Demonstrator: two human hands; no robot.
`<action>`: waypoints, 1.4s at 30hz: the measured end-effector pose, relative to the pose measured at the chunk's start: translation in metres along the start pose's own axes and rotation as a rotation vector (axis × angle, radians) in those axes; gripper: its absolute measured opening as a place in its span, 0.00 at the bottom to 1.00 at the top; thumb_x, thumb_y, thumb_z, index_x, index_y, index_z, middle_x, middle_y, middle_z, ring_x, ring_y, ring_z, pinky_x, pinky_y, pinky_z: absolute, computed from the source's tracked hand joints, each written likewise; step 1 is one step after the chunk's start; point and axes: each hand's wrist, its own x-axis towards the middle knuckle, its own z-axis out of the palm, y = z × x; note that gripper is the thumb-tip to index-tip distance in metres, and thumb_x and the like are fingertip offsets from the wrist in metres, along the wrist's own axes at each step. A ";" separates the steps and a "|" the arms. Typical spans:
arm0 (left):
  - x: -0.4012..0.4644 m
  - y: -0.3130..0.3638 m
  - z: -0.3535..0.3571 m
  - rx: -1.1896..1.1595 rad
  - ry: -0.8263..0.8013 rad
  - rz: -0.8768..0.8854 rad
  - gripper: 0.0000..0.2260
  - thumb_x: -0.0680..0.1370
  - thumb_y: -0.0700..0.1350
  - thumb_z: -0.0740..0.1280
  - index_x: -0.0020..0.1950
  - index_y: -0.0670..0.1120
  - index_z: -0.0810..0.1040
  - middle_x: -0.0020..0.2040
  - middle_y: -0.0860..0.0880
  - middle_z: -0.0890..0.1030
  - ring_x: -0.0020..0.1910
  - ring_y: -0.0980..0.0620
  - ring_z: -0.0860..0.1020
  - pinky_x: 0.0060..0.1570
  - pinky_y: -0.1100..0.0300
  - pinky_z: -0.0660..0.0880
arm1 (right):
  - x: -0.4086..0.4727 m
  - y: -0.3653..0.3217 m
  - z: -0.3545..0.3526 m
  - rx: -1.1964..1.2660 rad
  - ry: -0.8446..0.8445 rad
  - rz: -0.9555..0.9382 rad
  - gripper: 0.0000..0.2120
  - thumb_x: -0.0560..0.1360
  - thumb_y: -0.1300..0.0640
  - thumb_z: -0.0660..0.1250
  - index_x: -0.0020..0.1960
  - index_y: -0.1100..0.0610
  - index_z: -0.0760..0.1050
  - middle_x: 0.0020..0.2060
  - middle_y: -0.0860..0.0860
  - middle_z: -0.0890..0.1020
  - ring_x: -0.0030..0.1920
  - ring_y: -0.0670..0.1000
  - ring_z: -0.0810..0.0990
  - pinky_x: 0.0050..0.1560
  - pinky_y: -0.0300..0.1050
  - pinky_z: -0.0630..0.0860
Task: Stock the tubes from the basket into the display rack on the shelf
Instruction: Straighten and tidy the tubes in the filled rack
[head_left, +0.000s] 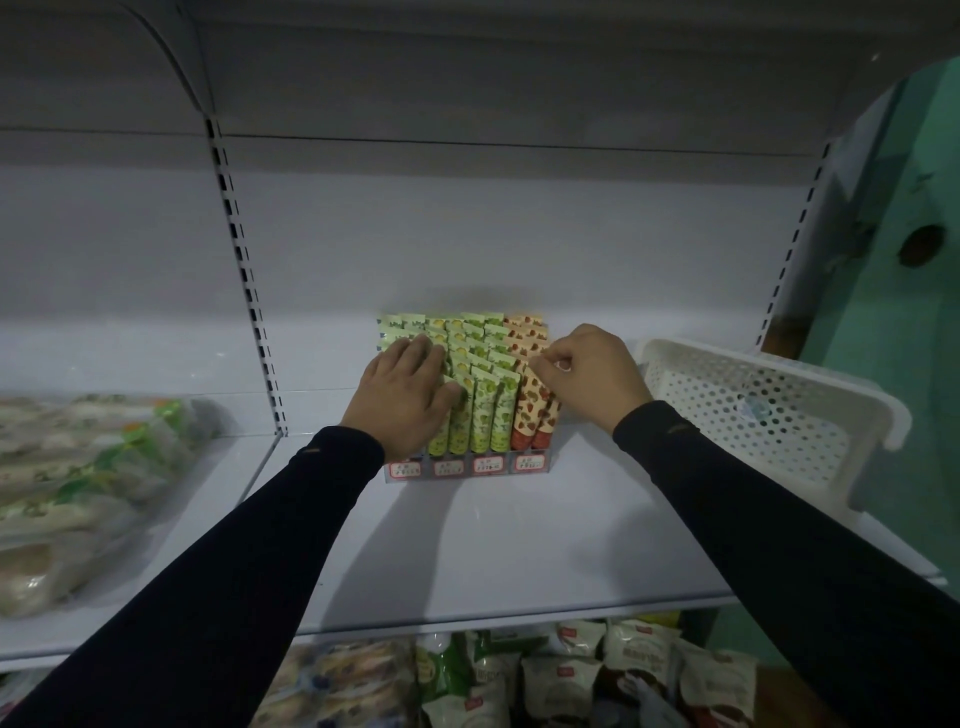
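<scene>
Left hand (402, 392) lay flat, fingers straight, on green tubes (480, 410) in the rack (465, 467); right hand (592, 371) pinched a red tube (527, 415). Right of the rack, white basket (769, 405) on the shelf (493, 545).

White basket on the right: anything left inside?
No tubes show inside the white basket; only its perforated floor and walls. The near wall hides its front corner. The right hand pinches a strawberry tube at the rack.
</scene>
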 end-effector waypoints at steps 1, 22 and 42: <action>0.000 0.000 0.000 -0.002 0.000 -0.001 0.34 0.77 0.61 0.44 0.78 0.44 0.58 0.79 0.43 0.56 0.78 0.44 0.52 0.75 0.49 0.49 | -0.003 0.002 -0.002 -0.021 -0.010 0.005 0.13 0.77 0.48 0.67 0.45 0.57 0.83 0.41 0.50 0.73 0.40 0.48 0.72 0.40 0.40 0.62; 0.002 -0.003 0.002 0.004 0.001 0.013 0.34 0.77 0.62 0.44 0.79 0.44 0.58 0.79 0.43 0.57 0.78 0.43 0.52 0.76 0.48 0.50 | 0.000 0.001 0.007 -0.094 -0.097 -0.021 0.15 0.77 0.56 0.66 0.37 0.64 0.80 0.35 0.51 0.73 0.37 0.49 0.71 0.38 0.39 0.61; 0.003 0.000 0.001 0.013 0.000 0.013 0.32 0.78 0.61 0.46 0.77 0.43 0.60 0.79 0.43 0.59 0.77 0.43 0.54 0.76 0.47 0.52 | -0.007 0.004 0.002 0.028 -0.069 0.014 0.18 0.77 0.49 0.67 0.32 0.58 0.78 0.34 0.50 0.72 0.34 0.45 0.70 0.36 0.40 0.61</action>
